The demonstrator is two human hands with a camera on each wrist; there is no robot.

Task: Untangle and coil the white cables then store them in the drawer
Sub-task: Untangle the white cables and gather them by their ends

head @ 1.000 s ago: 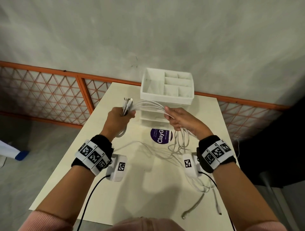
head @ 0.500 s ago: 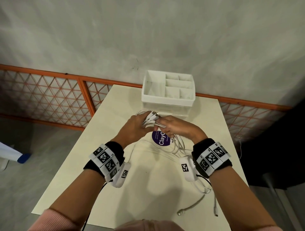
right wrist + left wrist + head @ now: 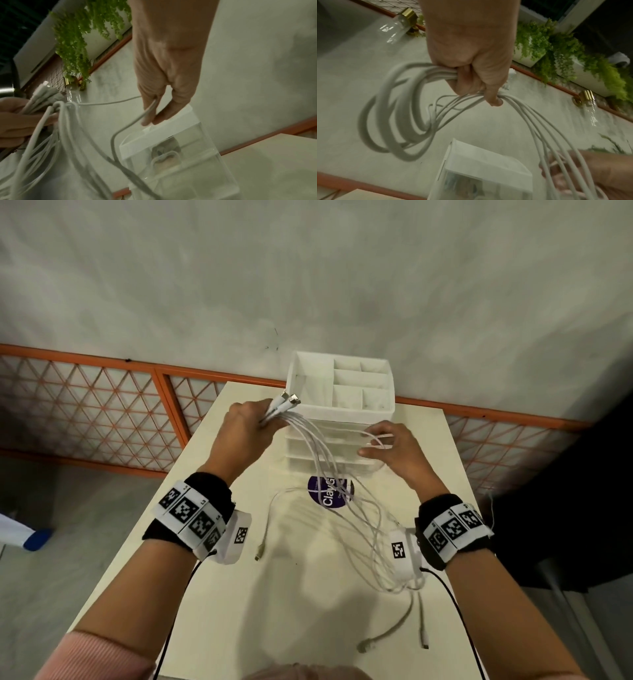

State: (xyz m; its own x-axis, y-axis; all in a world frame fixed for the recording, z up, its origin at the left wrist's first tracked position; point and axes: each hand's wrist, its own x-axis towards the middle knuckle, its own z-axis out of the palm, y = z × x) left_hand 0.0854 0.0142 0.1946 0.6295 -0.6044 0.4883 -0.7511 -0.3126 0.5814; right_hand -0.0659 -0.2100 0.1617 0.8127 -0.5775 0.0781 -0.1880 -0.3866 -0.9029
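My left hand (image 3: pixel 262 422) grips a bundle of white cables (image 3: pixel 318 453) in a fist, connector ends (image 3: pixel 287 400) sticking up past the knuckles. In the left wrist view the left hand (image 3: pixel 471 81) holds blurred coils (image 3: pixel 397 115) hanging to one side. Strands fan down to loose loops (image 3: pixel 371 529) on the table. My right hand (image 3: pixel 376 445) is in front of the white drawer unit (image 3: pixel 339 371) and pinches one strand (image 3: pixel 145 112) between its fingers (image 3: pixel 173 112). The clear drawers (image 3: pixel 180 162) look closed.
The cream table (image 3: pixel 308 604) bears a purple sticker (image 3: pixel 327 501). A loose cable end (image 3: pixel 259 554) lies left of centre; two more ends (image 3: pixel 364 645) lie near the front right edge. An orange lattice rail (image 3: pixel 102 419) and grey wall stand behind.
The hands were together low over the sticker. Now the left hand has risen up and left with the connector ends, and the right hand has moved right, drawing a strand out.
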